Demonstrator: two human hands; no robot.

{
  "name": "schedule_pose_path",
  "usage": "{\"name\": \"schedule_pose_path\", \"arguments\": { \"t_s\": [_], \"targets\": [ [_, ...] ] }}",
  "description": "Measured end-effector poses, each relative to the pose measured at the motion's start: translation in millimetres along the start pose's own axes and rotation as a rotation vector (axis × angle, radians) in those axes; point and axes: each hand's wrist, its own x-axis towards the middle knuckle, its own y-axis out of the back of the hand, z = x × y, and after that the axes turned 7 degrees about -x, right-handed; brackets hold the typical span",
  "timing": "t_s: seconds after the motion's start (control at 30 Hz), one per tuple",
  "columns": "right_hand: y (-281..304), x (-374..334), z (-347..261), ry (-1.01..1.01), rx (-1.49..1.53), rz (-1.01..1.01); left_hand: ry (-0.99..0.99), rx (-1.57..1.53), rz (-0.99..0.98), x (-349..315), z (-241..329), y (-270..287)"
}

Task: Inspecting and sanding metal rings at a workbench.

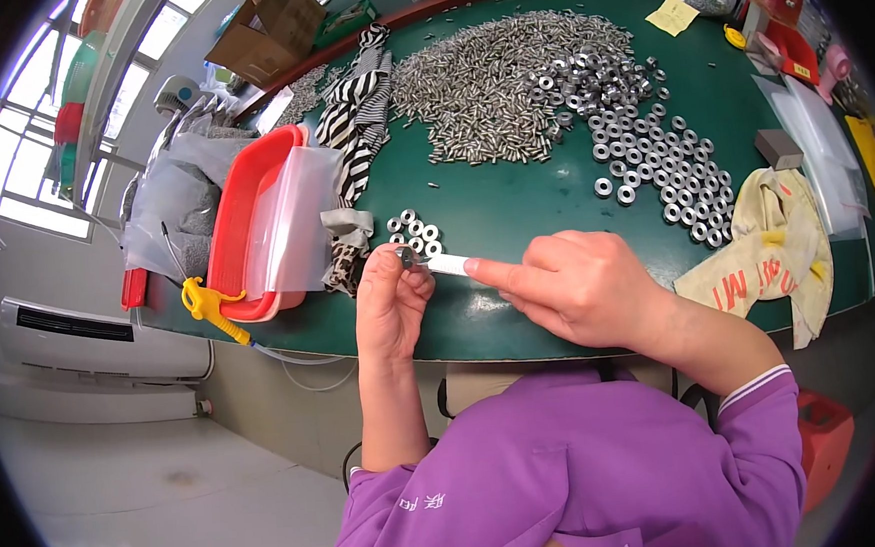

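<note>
Near the table's front edge, my left hand pinches a small metal ring between thumb and fingers. My right hand grips a slim white-handled tool, index finger stretched along it. The tool's thin tip points left and meets the ring or comes very close to it; its exact kind cannot be made out. Just beyond my left hand stands a small group of metal rings. Many more metal rings stand to the right, some in rows and others heaped behind.
A large pile of small metal pins covers the green table's far middle. At the left are a red bin with plastic sheeting, a yellow air gun and striped cloth. A pale glove lies at the right.
</note>
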Motion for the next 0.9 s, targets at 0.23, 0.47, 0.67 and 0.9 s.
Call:
{"name": "schedule_pose_path", "arguments": {
  "t_s": [0.23,0.47,0.67,0.9],
  "targets": [
    [2,0,-3,0.006,-0.108,-0.034,-0.002,0.017,0.005,1,0,3],
    [1,0,-8,-0.236,0.146,-0.151,-0.079,0.105,0.002,2,-4,3],
    [2,3,-9,-0.485,0.491,-0.179,-0.122,0.098,0.004,3,-10,3],
    [6,6,-8,-0.68,0.695,-0.302,-0.069,-0.007,-0.049,5,-9,1]
  ]
}}
